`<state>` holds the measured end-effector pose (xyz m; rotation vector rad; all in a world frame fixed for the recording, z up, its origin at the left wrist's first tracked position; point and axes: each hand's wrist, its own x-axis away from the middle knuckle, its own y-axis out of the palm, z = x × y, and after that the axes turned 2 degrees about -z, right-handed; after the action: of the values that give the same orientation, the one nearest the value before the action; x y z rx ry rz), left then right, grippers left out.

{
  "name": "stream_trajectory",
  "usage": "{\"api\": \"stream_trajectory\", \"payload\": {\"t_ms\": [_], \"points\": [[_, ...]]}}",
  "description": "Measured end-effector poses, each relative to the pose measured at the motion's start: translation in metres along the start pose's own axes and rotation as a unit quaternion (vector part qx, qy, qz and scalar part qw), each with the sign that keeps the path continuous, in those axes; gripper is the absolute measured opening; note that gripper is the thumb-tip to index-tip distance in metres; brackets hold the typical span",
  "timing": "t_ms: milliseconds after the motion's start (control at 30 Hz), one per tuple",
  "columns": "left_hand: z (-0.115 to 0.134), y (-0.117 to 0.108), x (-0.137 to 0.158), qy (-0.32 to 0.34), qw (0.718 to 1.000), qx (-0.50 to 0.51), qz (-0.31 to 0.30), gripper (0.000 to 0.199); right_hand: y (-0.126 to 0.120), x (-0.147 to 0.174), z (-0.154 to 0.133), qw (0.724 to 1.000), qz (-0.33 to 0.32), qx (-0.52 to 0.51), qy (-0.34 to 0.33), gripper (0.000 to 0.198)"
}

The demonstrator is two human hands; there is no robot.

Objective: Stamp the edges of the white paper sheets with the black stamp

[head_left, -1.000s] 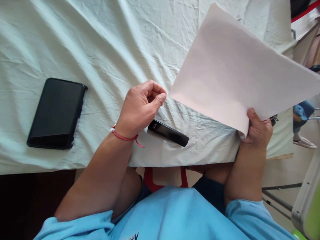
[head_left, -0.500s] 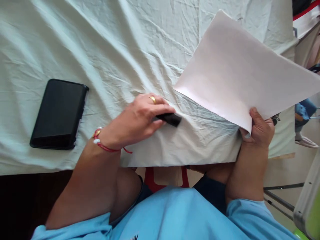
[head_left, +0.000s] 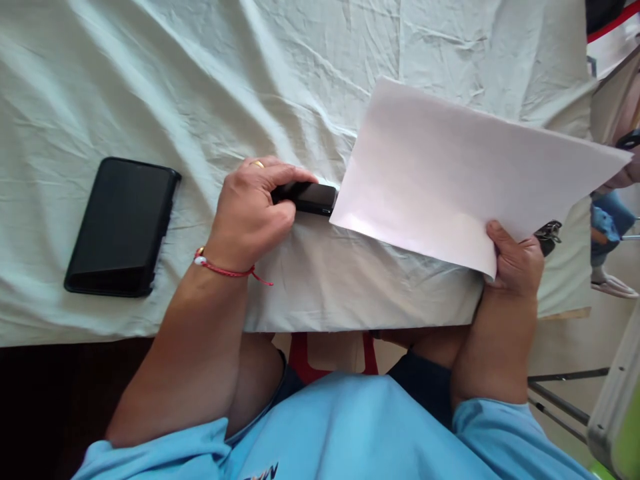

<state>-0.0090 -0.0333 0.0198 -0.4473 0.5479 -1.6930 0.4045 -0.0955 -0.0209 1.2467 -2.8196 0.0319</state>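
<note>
- Pale cloth [head_left: 225, 87] is lying wrinkled beneath the work.
- White paper [head_left: 435, 173] is extending over it; the right hand [head_left: 517, 263] is pinching the near edge, which is curling; a flatter pinch is advisable.
- Black tablet [head_left: 123, 227] is resting well apart, leftward.
- Slim black device [head_left: 320, 197] is sitting between left hand [head_left: 247, 210] thumb and fingers, its end meeting the paper's left edge; keeping it level seems best.

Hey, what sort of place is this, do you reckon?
Probably a shared indoor workspace, though I can't be certain: there's a cloth-covered table, paper in your right hand, and another person's shoe beyond it.
</note>
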Motion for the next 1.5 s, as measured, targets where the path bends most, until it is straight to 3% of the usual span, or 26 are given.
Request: {"api": "stream_trajectory", "payload": {"t_ms": [533,667,833,1133,1500], "points": [[-0.004,0.003,-0.001,-0.012,1.0,0.015,0.015,0.049,-0.003,0.001,-0.003,0.998,-0.028,0.056,-0.006,0.06],[-0.004,0.006,-0.002,0.046,0.999,-0.012,0.004,0.04,-0.002,0.001,-0.002,0.999,-0.022,0.044,-0.009,0.064],[-0.005,0.016,-0.001,0.099,0.994,-0.031,0.035,0.031,-0.003,-0.001,0.0,0.999,-0.016,0.032,-0.017,0.061],[-0.006,0.021,0.0,0.099,0.995,-0.02,0.006,0.024,-0.003,-0.001,0.001,1.0,-0.016,0.015,-0.01,0.055],[-0.003,0.029,-0.002,0.063,0.993,-0.091,-0.038,0.02,-0.004,-0.009,0.007,1.0,-0.014,0.009,-0.005,0.058]]}}
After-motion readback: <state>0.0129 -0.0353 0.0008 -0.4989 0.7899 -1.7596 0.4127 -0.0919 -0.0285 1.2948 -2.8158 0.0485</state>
